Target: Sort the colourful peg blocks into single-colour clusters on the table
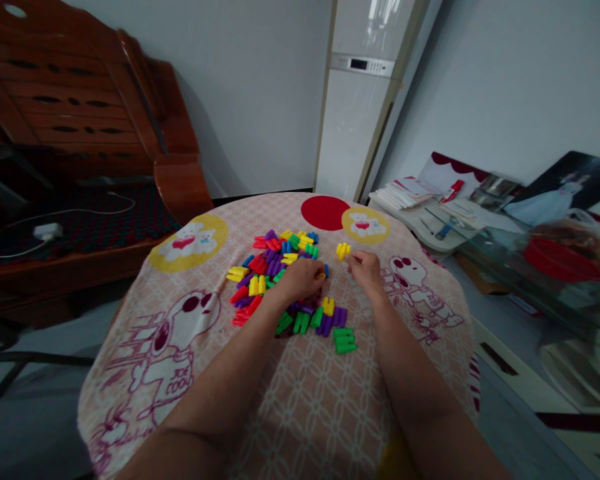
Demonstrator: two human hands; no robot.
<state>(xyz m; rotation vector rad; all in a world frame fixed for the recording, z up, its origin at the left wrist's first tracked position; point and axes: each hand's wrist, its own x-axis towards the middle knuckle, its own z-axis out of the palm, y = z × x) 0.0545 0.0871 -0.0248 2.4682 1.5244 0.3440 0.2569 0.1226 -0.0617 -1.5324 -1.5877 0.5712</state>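
Note:
My left hand (303, 279) is over the right side of a pile of plastic building blocks (257, 285) in red, yellow, green, blue and purple. Its fingers are curled closed, and a bit of yellow block (323, 275) shows at the fingertips, mostly hidden by the hand. Just right of the pile, my right hand (366, 271) pinches yellow building blocks (343, 251) between thumb and fingers, above the tablecloth. Nearest me, a green block (345, 340) lies apart from the heap, close to purple blocks (339, 317) and another yellow block (328, 306).
A patterned pink cloth (300, 413) covers the round table. On the left stands a wooden bench (177, 180) with a white charger (48, 231) and cable. To the right, a glass shelf (505, 260) carries papers and a red bowl (563, 259). A tall white cabinet unit (353, 127) stands behind.

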